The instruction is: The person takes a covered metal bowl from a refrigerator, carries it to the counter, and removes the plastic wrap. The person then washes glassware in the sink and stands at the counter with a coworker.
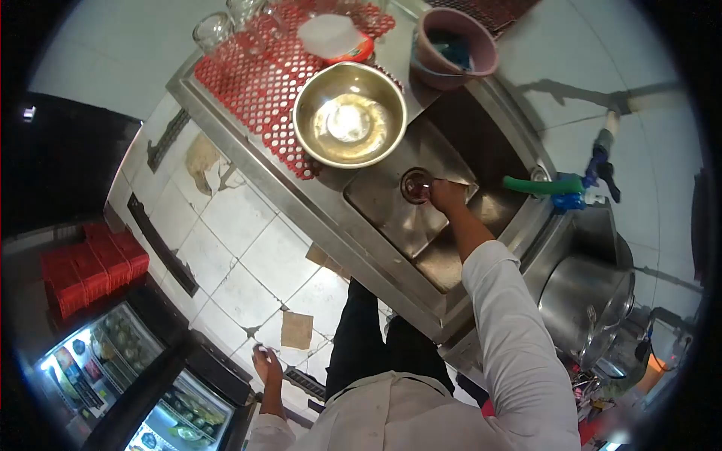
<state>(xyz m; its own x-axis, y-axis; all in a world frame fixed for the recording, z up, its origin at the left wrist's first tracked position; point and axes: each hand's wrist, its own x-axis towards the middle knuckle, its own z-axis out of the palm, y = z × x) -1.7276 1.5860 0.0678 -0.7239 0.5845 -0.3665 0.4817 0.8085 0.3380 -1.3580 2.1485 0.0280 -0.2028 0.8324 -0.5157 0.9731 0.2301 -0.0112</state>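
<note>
Over the sink basin (383,192), my right hand (449,197) is closed on a round, reddish-tinted glass (415,185). Its mouth faces the camera, and my hand grips it from the right side. Whether it has a handle is hidden by my fingers. My left hand (267,366) hangs low at my left side, away from the sink, with its fingers curled. A small whitish spot shows at its fingertips, too small to make out. A large metal bowl (350,114) stands at the sink's left edge, partly over a red perforated mat (248,83).
Glass mugs (213,31) and a white-and-red tub (331,37) sit on the mat. A pink bucket (457,49) stands at the back corner. A green hose (543,186) reaches over the sink from the tap. A big steel pot (587,304) stands at right.
</note>
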